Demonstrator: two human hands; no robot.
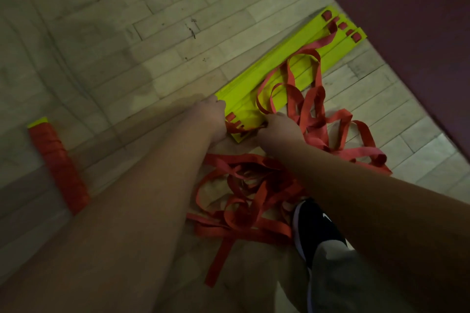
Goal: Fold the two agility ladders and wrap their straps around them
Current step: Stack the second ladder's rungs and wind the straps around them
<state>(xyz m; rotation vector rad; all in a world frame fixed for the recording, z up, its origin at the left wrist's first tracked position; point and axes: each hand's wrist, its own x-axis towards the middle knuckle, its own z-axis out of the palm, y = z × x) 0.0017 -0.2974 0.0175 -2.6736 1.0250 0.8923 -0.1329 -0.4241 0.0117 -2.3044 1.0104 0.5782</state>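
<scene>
1. Red webbing hid much: the red straps (312,109) lay in a loose tangle on the wooden floor (127,33); where one loop ended and the next began could not be made out; part of the tangle ran under the forearms.
2. Both hands had their fingertips turned from the camera; the left hand (211,114) curled over the near corner of the yellow rungs (267,79); the right hand (277,129) closed round a strap at that same end; the hands sat close but apart.
3. The view was dim and soft; a maroon surface (407,33) was cut off at the upper right; a black shoe (315,226) showed only in part.
4. The yellow rungs lay flat on the floor, stacked and slightly fanned, slanting toward the maroon surface; red strap showed through slots at both ends.
5. The wrapped ladder (58,168) lay well apart on the left, bound in red; a yellow tip was bare at its far end.
</scene>
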